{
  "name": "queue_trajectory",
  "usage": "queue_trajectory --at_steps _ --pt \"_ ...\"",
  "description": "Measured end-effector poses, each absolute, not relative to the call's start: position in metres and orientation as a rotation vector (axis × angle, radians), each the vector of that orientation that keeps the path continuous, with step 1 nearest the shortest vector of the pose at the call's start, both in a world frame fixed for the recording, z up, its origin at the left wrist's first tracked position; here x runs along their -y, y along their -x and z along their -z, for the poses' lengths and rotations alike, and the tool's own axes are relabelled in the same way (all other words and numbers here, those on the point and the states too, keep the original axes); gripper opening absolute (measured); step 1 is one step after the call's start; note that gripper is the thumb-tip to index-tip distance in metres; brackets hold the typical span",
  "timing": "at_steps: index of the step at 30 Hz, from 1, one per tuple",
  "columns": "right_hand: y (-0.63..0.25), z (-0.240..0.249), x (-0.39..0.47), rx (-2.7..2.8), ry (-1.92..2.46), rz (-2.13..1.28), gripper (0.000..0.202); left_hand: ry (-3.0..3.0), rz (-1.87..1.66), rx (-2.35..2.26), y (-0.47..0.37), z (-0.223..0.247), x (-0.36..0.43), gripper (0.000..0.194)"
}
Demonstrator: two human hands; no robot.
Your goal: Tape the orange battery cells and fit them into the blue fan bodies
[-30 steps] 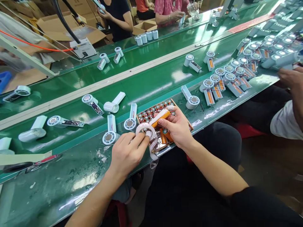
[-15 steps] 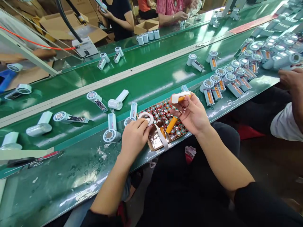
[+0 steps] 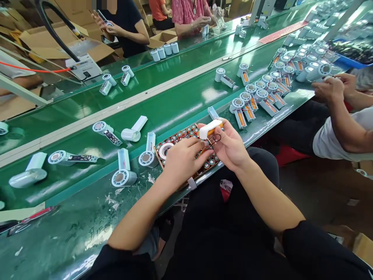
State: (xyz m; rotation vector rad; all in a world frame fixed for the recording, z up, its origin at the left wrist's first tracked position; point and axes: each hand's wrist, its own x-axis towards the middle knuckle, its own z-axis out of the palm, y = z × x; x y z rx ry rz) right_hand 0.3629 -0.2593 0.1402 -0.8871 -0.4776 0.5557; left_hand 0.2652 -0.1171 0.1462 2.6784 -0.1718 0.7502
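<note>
My right hand grips an orange battery with a white strip along its top, and thin dark wires hang from it. Close against it, my left hand has its fingers bent at the wires; what they pinch, if anything, is hidden. Beneath both hands lies a box of batteries, packed upright with round ends showing. A white tape roll rests on the box's left side, partly behind my left hand. A light blue housing lies just behind the box.
Light blue fan housings stand left of the box, others in a dense group at the right. A green conveyor runs behind. Scissors lie at the left edge. A co-worker's hands are at the right; people sit across the belt.
My left hand has left the tape roll and moved right to the battery's wires. My right hand still holds the battery, now tilted differently. The view has shifted to the right.
</note>
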Motion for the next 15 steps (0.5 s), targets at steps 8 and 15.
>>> queue_trajectory --at_steps 8,15 --pt "-0.365 -0.137 0.263 0.459 0.807 -0.58 0.052 -2.022 -0.266 0.088 -0.297 -0.148 0.117 0.019" --pt "-0.364 -0.143 0.272 0.47 0.771 -0.534 0.051 -1.519 0.011 -0.041 -0.298 -0.161 0.112 0.032"
